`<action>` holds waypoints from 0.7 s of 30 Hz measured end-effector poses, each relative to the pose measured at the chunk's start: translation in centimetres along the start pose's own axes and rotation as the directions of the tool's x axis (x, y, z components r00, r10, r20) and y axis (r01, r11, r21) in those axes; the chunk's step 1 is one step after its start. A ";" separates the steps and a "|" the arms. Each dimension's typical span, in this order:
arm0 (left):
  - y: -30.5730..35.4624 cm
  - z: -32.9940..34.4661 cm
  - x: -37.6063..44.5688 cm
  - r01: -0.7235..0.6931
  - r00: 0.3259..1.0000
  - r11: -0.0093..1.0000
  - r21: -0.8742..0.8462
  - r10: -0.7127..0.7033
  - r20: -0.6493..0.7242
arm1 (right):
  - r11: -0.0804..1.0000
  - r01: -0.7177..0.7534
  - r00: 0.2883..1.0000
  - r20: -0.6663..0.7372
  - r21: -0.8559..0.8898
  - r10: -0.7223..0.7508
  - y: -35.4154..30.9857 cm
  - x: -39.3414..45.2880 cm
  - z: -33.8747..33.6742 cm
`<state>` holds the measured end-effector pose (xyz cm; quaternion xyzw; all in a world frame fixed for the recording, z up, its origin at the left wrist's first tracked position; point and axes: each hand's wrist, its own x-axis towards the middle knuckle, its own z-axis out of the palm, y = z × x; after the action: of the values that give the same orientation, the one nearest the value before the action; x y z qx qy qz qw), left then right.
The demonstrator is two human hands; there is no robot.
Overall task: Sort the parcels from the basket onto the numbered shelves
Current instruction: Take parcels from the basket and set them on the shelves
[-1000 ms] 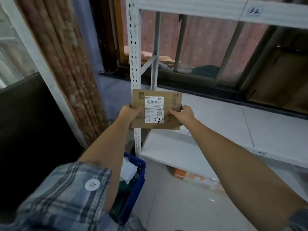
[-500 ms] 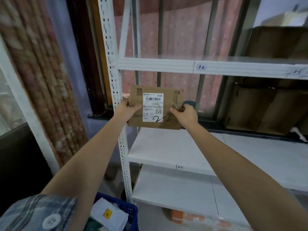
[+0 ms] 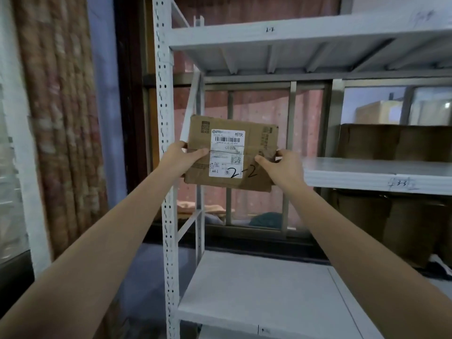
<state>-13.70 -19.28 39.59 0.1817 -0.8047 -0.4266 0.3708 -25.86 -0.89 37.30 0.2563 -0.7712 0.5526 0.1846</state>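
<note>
Cardboard, flat and creased, the parcel point(image 3: 230, 154) now sits higher against the white shelving unit point(image 3: 164, 133) than a moment ago, raised into the open bay beneath the shelf point(image 3: 303, 33) marked 1-1, touching no board. Its white label point(image 3: 227, 154) faces the person, with "2-2" inked across the label's lower edge. The left hand point(image 3: 182, 159) grips its left edge, thumb over the front; the right hand point(image 3: 281, 168) pinches the right edge. The blue basket has dropped out of sight below.
</note>
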 end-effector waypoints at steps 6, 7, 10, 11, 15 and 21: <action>6.4 -2.9 2.8 -0.114 0.993 0.992 -0.062 0.111 -0.049 | 0.995 0.092 0.994 -0.058 0.033 -0.090 -6.1 4.8 -3.0; 7.3 -3.4 3.3 -0.130 0.991 0.989 -0.064 0.126 -0.054 | 0.994 0.112 0.991 -0.068 0.012 -0.111 -7.1 5.4 -3.5; 9.8 -4.7 5.1 -0.180 0.982 0.980 -0.079 0.176 -0.064 | 0.988 0.157 0.984 -0.084 0.006 -0.156 -9.8 7.3 -4.7; 10.6 -5.1 5.6 -0.193 0.980 0.977 -0.095 0.187 -0.065 | 0.985 0.171 0.982 -0.084 0.023 -0.168 -10.7 7.9 -5.0; 13.4 -6.5 7.2 -0.229 0.973 0.958 -0.176 0.219 -0.073 | 0.975 0.217 0.967 -0.127 -0.041 -0.221 -14.2 9.8 -6.3; 17.2 -8.5 9.2 -0.308 0.951 0.922 -0.233 0.296 -0.084 | 0.968 0.243 0.959 -0.133 -0.062 -0.250 -18.9 12.1 -8.8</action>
<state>-12.95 -19.78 60.82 0.0187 -0.7555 -0.4555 0.4706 -24.22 0.26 61.36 0.3068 -0.7305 0.5246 0.3114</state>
